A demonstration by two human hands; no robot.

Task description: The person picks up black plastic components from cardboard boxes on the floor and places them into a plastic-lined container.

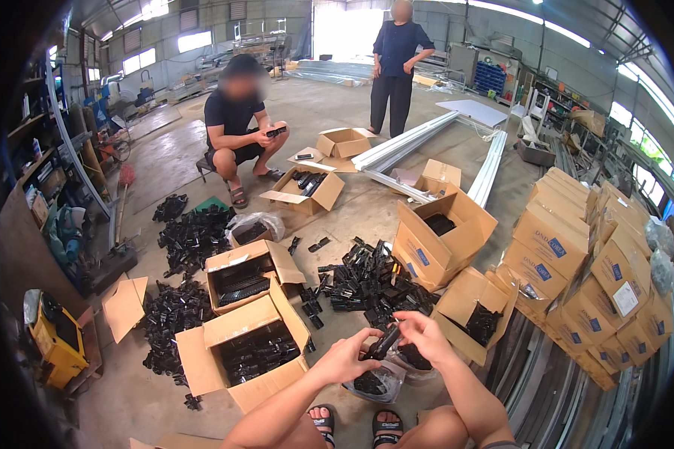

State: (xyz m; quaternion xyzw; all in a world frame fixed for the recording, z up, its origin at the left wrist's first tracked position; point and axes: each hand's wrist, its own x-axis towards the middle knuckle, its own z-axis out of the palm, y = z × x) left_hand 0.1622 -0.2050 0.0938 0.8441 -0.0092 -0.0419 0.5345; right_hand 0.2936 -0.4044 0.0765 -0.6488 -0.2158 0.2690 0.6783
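Observation:
My left hand (344,358) is closed round a black elongated plastic part (384,343), held up in front of my knees. At its upper end are the fingertips of my right hand (421,337), pinched together; whatever small piece they hold is too small to make out. Just beneath my hands stand a plastic-lined container (391,391) and a second lined container (430,368), both with small black pieces inside. Beyond them a heap of black parts (363,280) lies on the floor.
Left of me are an open carton (202,340) of black parts and a loose pile (174,318). Another open carton (445,340) stands to the right, near stacked closed boxes (547,236). A seated co-worker (236,120) handles a black part; another person (399,67) stands beyond, near white metal frames (412,150).

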